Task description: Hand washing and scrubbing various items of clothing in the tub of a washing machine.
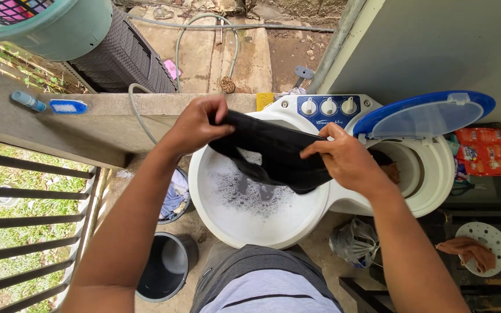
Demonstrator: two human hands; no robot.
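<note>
Black garment over soapy tub; blue lid open.

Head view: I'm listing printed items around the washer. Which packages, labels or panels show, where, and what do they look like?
Sachet packets: on the shelf right of the washer, flat, red-orange with blue.
Control panel: at the washer's back edge, dark blue, three white knobs.
Yellow label: left of the panel, small square; detail unclear.
</note>
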